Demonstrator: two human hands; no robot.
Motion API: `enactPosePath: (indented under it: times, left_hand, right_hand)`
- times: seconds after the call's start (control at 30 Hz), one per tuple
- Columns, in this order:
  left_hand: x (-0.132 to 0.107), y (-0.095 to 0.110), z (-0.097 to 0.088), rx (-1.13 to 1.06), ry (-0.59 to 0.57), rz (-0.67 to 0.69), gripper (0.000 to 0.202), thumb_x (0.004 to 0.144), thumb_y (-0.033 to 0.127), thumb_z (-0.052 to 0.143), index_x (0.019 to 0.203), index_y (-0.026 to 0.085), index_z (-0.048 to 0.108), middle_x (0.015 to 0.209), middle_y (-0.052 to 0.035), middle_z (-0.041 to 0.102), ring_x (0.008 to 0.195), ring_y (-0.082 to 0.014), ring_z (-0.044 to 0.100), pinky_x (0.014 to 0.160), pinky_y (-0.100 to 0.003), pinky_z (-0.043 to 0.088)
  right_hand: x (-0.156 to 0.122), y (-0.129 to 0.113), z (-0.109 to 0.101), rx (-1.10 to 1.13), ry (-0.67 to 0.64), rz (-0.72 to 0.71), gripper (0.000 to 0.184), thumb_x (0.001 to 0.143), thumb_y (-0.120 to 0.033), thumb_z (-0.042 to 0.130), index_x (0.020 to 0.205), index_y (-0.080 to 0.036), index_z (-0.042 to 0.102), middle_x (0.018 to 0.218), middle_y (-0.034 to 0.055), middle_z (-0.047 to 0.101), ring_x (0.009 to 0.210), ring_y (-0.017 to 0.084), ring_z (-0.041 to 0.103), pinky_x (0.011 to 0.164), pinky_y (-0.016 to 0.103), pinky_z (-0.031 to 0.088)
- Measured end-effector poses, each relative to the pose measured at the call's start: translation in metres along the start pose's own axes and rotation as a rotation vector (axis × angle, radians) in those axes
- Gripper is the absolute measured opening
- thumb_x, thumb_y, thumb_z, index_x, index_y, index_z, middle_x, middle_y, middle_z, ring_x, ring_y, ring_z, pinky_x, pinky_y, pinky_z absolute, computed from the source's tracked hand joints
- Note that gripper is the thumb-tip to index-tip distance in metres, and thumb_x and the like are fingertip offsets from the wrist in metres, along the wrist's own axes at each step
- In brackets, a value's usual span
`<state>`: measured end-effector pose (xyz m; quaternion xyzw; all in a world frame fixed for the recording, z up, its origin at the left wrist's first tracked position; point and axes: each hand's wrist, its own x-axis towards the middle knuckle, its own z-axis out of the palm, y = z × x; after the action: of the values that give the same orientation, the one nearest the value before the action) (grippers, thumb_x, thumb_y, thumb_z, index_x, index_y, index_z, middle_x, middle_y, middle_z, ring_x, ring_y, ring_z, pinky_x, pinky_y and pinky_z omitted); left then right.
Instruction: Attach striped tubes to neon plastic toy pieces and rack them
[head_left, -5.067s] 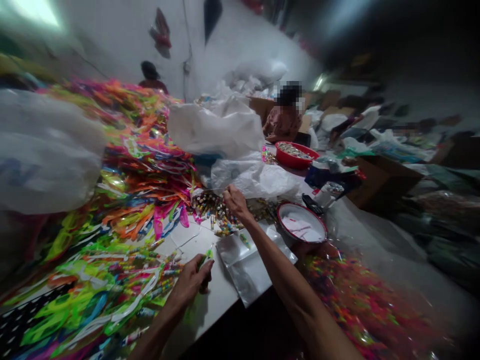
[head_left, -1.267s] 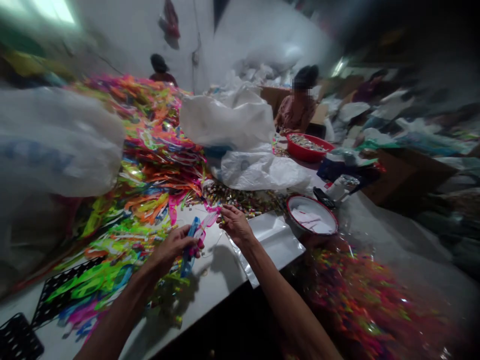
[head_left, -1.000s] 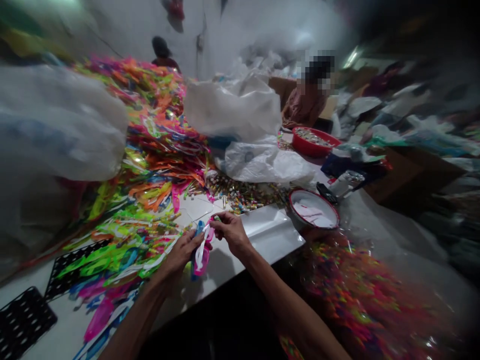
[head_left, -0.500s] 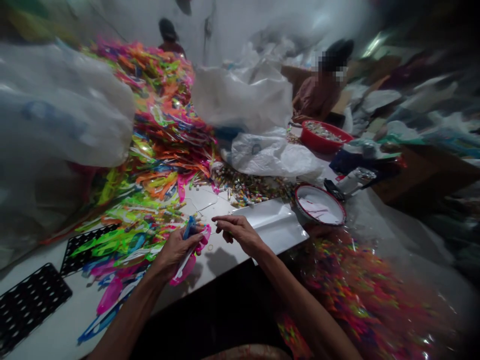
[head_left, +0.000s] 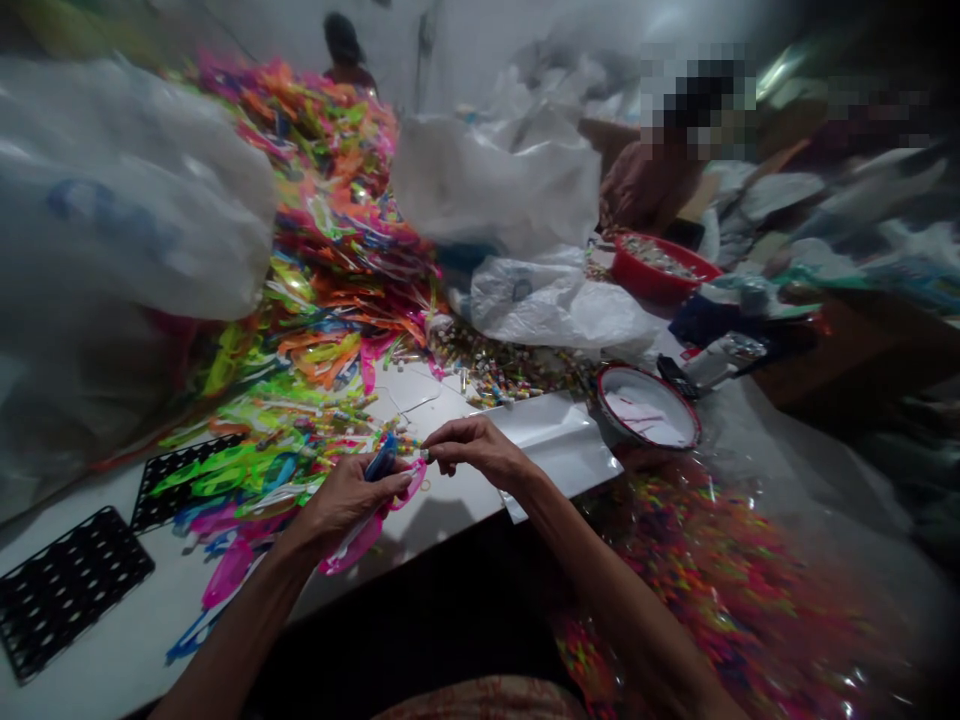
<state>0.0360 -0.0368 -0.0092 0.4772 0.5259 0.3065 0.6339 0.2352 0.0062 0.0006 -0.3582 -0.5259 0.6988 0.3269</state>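
Observation:
My left hand [head_left: 341,500] is closed round a pink plastic toy piece [head_left: 360,535] with a small blue part [head_left: 381,462] sticking up above my thumb. My right hand [head_left: 476,450] hovers just right of it, fingers pinched on a tiny item I cannot make out. Both hands are over the white table [head_left: 450,500] near its front edge. A scatter of small coloured tubes [head_left: 510,375] lies beyond them.
A tall heap of neon plastic pieces [head_left: 322,230] fills the left. White plastic bags [head_left: 517,190] sit behind the tubes. A red-rimmed bowl [head_left: 649,410], a red basin [head_left: 660,270], black perforated trays [head_left: 67,585] and a silver sheet [head_left: 555,450] are around. A person sits beyond the bags.
My left hand now holds a pink and blue piece instead of the green one seen earliest. My right hand came back from the tubes and pinches close by it. The view shifted up.

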Motion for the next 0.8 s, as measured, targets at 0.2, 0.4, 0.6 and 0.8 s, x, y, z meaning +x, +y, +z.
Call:
enactPosePath:
  times: [0.2,0.4,0.6,0.8]
  left_hand:
    - [-0.007,0.002,-0.005,-0.034,-0.117,-0.004,0.026,0.071,0.038,0.067,0.072,0.013,0.063,0.059,-0.0002,0.057,0.051,-0.0079,0.046,0.049,-0.020,0.034]
    - [-0.014,-0.005,-0.008,-0.083,-0.187,-0.017,0.019,0.070,0.031,0.068,0.073,0.012,0.064,0.054,0.0002,0.056,0.047,-0.0076,0.045,0.048,-0.020,0.033]
    - [-0.024,-0.018,-0.011,-0.195,-0.247,-0.035,0.020,0.067,0.029,0.069,0.072,0.010,0.066,0.056,-0.0017,0.056,0.049,-0.0079,0.046,0.050,-0.021,0.035]
    - [-0.037,-0.015,-0.014,-0.025,-0.275,-0.049,0.019,0.068,0.029,0.067,0.072,0.010,0.065,0.057,0.0009,0.053,0.051,-0.0079,0.044,0.050,-0.020,0.032]
  right_hand:
    - [-0.005,-0.005,0.000,-0.057,-0.097,0.018,0.025,0.065,-0.032,0.073,0.081,-0.014,0.072,0.063,0.0008,0.063,0.056,0.010,0.055,0.057,0.023,0.044]
    - [-0.012,-0.016,0.009,-0.327,-0.177,-0.024,0.020,0.070,-0.033,0.069,0.080,-0.015,0.072,0.070,0.0026,0.064,0.064,0.013,0.057,0.061,0.024,0.045]
    - [-0.024,-0.013,0.017,-0.459,-0.239,-0.079,0.017,0.077,-0.032,0.065,0.084,-0.019,0.072,0.076,0.0055,0.067,0.071,0.017,0.060,0.065,0.027,0.046]
    - [-0.034,-0.009,0.030,-0.544,-0.268,-0.067,0.020,0.079,-0.030,0.062,0.087,-0.015,0.071,0.079,0.0063,0.068,0.071,0.015,0.060,0.066,0.025,0.046]
